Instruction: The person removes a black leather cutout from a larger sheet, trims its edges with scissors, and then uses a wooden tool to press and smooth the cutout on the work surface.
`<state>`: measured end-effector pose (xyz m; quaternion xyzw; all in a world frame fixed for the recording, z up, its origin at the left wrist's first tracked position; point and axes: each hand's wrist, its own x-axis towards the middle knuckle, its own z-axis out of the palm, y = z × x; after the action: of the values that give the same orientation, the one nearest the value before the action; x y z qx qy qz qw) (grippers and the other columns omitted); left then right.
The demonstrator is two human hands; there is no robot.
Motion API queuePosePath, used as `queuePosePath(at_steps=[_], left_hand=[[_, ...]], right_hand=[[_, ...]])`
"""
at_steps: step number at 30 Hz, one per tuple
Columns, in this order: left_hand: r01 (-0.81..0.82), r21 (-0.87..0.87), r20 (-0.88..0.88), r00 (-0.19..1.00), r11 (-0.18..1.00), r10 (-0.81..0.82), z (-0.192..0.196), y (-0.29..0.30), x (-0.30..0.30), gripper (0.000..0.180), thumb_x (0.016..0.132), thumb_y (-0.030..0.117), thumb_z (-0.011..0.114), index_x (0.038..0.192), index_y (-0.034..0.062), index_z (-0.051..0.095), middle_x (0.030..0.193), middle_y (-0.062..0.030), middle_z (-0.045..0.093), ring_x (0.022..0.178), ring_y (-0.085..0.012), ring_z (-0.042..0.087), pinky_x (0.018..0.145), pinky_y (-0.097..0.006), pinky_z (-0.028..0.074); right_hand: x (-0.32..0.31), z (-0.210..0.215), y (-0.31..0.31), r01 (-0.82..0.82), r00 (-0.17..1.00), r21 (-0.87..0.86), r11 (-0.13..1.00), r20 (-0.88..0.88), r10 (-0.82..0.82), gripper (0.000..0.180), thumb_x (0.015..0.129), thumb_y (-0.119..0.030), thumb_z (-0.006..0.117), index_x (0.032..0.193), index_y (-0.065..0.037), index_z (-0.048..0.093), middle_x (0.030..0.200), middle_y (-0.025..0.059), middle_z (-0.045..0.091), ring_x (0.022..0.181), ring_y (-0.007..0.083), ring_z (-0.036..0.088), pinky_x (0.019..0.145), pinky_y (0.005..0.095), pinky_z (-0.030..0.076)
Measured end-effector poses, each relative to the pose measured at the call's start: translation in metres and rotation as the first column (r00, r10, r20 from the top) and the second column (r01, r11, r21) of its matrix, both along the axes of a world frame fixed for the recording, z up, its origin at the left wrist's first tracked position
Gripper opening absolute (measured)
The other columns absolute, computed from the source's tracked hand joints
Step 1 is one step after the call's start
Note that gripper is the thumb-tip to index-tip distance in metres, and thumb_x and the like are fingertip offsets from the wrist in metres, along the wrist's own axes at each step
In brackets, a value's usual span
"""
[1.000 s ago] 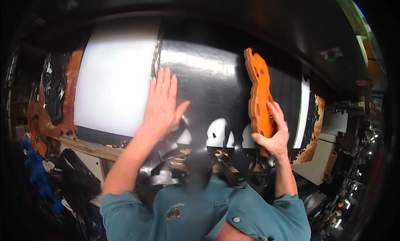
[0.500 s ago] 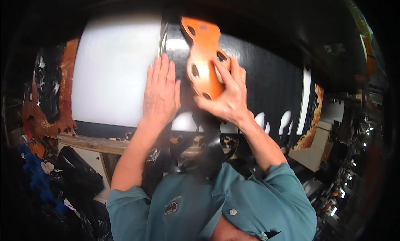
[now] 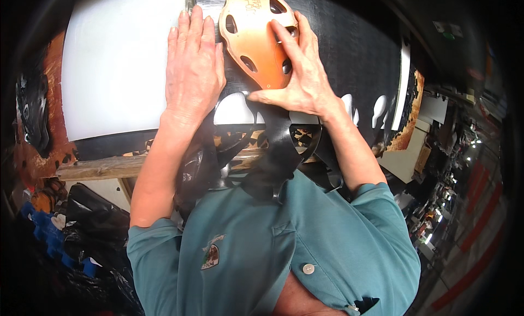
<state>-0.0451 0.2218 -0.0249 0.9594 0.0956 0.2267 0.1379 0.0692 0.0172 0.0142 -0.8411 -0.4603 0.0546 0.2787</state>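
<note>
My right hand [image 3: 303,70] curls round the near right side of an orange sole-shaped cutting die [image 3: 251,40], thumb at its narrow near end and fingers along its right edge. Oval openings and printed marks show on the die's top. It lies on a black sheet [image 3: 349,48]. My left hand [image 3: 195,70] is flat, fingers stretched forward, beside the die where the black sheet meets a white sheet [image 3: 117,59]. White cut-outs [image 3: 234,108] show along the black sheet's near edge.
Black cut-away strips [image 3: 278,141] hang over the near edge, close to my shirt. A wooden board [image 3: 103,167] runs along the front left. Black plastic bags [image 3: 98,223] lie below left. A dark overhead part covers the far side; a pale panel [image 3: 406,152] stands at the right.
The view has shifted, so the work surface sits higher in the picture. The die has turned a little and lies nearer the cut edge, still under my right hand. My left hand stays flat.
</note>
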Motion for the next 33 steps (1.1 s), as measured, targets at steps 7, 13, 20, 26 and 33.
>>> queuePosePath(at_steps=[7, 13, 20, 26, 33], left_hand=[[-0.011, 0.057, -0.003, 1.000, 0.998, 0.012, 0.004, 0.001, 0.002, 0.048, 0.101, 0.012, 0.060, 0.145, -0.0062, 0.054, 0.157, -0.0245, 0.048, 0.148, -0.0418, 0.043, 0.123, -0.055, 0.031], [-0.005, 0.062, 0.009, 1.000, 0.998, 0.005, -0.001, 0.003, 0.001, 0.047, 0.101, 0.011, 0.059, 0.145, -0.0055, 0.053, 0.156, -0.0242, 0.049, 0.148, -0.0426, 0.043, 0.123, -0.056, 0.032], [0.100, -0.524, 0.050, 0.995, 0.846, -0.087, 0.034, 0.013, -0.032, 0.038, 0.100, 0.015, 0.066, 0.135, -0.0007, 0.065, 0.141, -0.0225, 0.064, 0.139, -0.0356, 0.056, 0.119, -0.047, 0.040], [-0.276, -0.696, -0.266, 0.957, 0.663, 0.119, 0.064, -0.027, -0.144, 0.027, 0.088, 0.008, 0.081, 0.110, -0.0016, 0.071, 0.104, -0.0114, 0.075, 0.091, -0.0225, 0.072, 0.081, -0.036, 0.057], [-0.061, -0.463, 0.205, 0.963, 0.884, 0.174, -0.024, -0.026, -0.166, 0.008, 0.092, 0.004, 0.070, 0.087, -0.0005, 0.067, 0.079, -0.0131, 0.067, 0.073, -0.0272, 0.065, 0.070, -0.038, 0.052]], right_hand=[[-0.009, -0.012, 0.007, 0.042, 0.989, 0.218, 0.975, 0.130, -0.072, 0.095, 0.055, -0.032, 0.085, 0.141, -0.004, 0.057, 0.149, 0.0341, 0.036, 0.126, 0.0502, 0.047, 0.105, 0.0572, 0.046], [-0.017, -0.009, 0.001, 0.017, 0.991, 0.200, 0.980, 0.124, -0.043, 0.100, 0.058, -0.036, 0.090, 0.145, -0.003, 0.054, 0.153, 0.0356, 0.033, 0.132, 0.0547, 0.043, 0.109, 0.0585, 0.044], [-0.007, 0.022, -0.072, 0.098, 0.987, 0.113, 0.989, -0.139, -0.082, 0.075, 0.082, -0.029, 0.087, 0.144, 0.001, 0.057, 0.146, 0.0259, 0.057, 0.138, 0.0434, 0.051, 0.116, 0.0483, 0.043], [-0.040, -0.010, -0.104, 0.159, 0.978, 0.274, 0.948, 0.087, -0.189, 0.052, 0.080, -0.016, 0.083, 0.126, 0.003, 0.066, 0.125, 0.0227, 0.064, 0.120, 0.0404, 0.059, 0.104, 0.0480, 0.049], [-0.042, -0.024, -0.072, 0.146, 0.922, 0.515, 0.845, 0.239, -0.305, 0.039, 0.077, -0.018, 0.084, 0.108, 0.001, 0.069, 0.110, 0.0194, 0.068, 0.106, 0.0384, 0.064, 0.096, 0.0466, 0.052]])
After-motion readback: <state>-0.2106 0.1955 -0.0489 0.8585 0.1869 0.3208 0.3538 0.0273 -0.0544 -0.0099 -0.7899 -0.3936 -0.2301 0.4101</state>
